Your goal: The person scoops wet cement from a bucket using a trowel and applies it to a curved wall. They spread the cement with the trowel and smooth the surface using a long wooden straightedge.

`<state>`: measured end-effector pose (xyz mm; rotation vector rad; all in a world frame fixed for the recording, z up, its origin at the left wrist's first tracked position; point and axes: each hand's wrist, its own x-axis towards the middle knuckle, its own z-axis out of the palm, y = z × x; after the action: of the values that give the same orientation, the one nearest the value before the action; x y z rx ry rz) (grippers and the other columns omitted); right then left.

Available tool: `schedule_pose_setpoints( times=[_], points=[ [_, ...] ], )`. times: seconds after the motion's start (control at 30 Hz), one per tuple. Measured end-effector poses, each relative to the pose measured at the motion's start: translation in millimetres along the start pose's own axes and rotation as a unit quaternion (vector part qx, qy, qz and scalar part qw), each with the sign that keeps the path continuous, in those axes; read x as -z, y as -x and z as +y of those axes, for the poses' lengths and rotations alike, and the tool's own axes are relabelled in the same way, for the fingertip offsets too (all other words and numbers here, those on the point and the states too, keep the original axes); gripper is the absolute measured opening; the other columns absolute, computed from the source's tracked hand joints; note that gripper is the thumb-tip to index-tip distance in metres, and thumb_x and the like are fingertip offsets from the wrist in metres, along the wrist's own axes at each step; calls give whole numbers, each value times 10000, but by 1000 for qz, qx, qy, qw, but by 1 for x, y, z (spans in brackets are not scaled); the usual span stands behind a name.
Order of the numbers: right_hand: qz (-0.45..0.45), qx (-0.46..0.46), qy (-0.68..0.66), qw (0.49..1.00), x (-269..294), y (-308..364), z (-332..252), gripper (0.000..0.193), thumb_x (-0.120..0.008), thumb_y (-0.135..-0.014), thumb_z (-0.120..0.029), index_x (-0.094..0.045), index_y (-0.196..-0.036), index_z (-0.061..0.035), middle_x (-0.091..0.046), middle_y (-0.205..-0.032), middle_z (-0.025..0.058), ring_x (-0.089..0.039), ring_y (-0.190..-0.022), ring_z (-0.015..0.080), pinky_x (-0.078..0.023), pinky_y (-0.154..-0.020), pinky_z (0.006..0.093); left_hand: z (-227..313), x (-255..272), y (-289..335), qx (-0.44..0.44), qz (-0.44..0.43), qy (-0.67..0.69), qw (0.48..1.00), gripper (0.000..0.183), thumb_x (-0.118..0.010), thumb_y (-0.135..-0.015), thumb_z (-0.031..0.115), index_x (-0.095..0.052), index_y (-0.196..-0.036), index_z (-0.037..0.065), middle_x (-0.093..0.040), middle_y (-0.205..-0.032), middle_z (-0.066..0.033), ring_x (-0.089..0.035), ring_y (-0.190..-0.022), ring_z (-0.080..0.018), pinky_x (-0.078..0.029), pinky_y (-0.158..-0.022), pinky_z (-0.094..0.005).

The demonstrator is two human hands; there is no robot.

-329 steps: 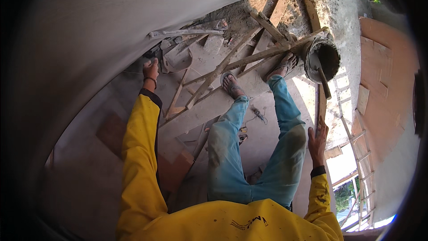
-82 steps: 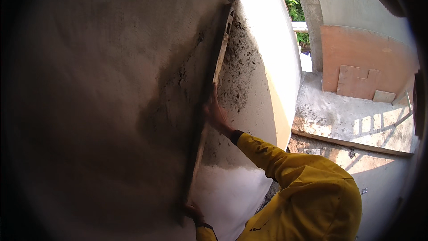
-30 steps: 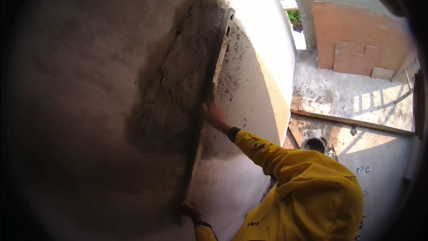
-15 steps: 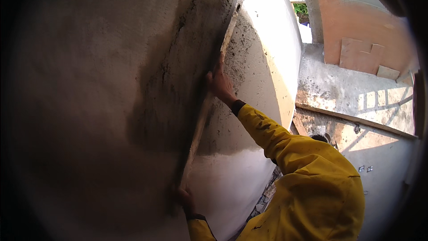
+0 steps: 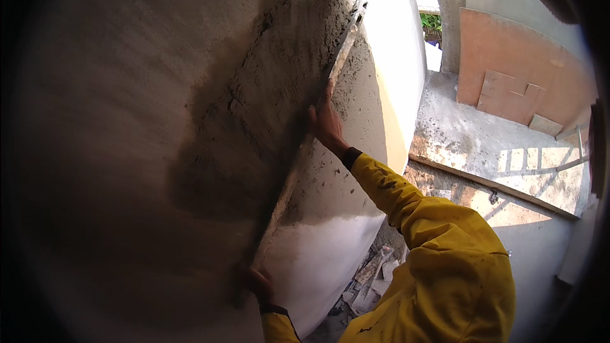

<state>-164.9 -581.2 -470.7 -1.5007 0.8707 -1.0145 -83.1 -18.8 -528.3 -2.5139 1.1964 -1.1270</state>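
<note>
A long metal straightedge (image 5: 284, 198), smeared with mortar and slotted at its upper end, lies slantwise against a plastered wall. My right hand (image 5: 328, 126) is closed round its upper part, thumb on the left side. Lower down, my left hand (image 5: 259, 284) grips the bottom end, its fingers partly in shadow. Under and beside the bar spreads a dark, damp patch of mortar (image 5: 219, 146), rough and cracked toward its upper part. Both arms wear stained yellow sleeves.
Paler smooth wall (image 5: 114, 121) surrounds the patch, sunlit at its right edge. Broken rubble (image 5: 368, 286) lies at the wall's foot. To the right are a concrete ledge (image 5: 464, 124), a leaning orange-brown board (image 5: 508, 44) and smaller panels.
The straightedge, held in both hands, has shifted rightward across the damp patch, exposing more mortar on its left. My view has turned slightly, bringing more rubble into sight.
</note>
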Motion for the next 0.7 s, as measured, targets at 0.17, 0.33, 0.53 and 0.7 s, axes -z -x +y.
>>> schedule_pose_setpoints(
  times=[0.17, 0.33, 0.53, 0.7],
  points=[
    [14, 6, 20, 1000, 3, 3, 0, 988, -567, -972, -211, 173, -1617, -95, -692, -836, 279, -691, -752, 475, -526, -717, 537, 12, 7, -13, 11, -26, 25, 999, 444, -674, -951, 274, -531, -1255, -17, -558, -1337, -289, -543, -1239, -497, -430, -1081, -581],
    [-25, -40, -8, 999, -5, 33, 10, 974, -556, -988, -212, 178, -1617, -88, -703, -976, 304, -694, -783, 473, -530, -735, 537, -4, 0, 14, 67, -83, 54, 993, 434, -688, -935, 243, -548, -1251, -20, -588, -1307, -288, -566, -1220, -486, -451, -1071, -570],
    [-26, 36, -43, 998, -23, 40, -11, 965, -541, -1000, -198, 194, -1618, -105, -666, -1148, 354, -699, -853, 481, -542, -767, 533, -40, -8, 34, 38, 19, 6, 999, 411, -676, -942, 265, -589, -1229, -17, -614, -1277, -279, -593, -1202, -475, -488, -1033, -552],
    [28, 58, -12, 998, 21, -79, -31, 919, -542, -1004, -219, 117, -1633, -98, -691, -1117, 307, -704, -896, 459, -542, -804, 533, 28, 15, -73, 47, -62, 37, 996, 507, -731, -905, 226, -544, -1320, 1, -614, -1298, -251, -598, -1198, -459, -489, -1028, -543]
  ],
)
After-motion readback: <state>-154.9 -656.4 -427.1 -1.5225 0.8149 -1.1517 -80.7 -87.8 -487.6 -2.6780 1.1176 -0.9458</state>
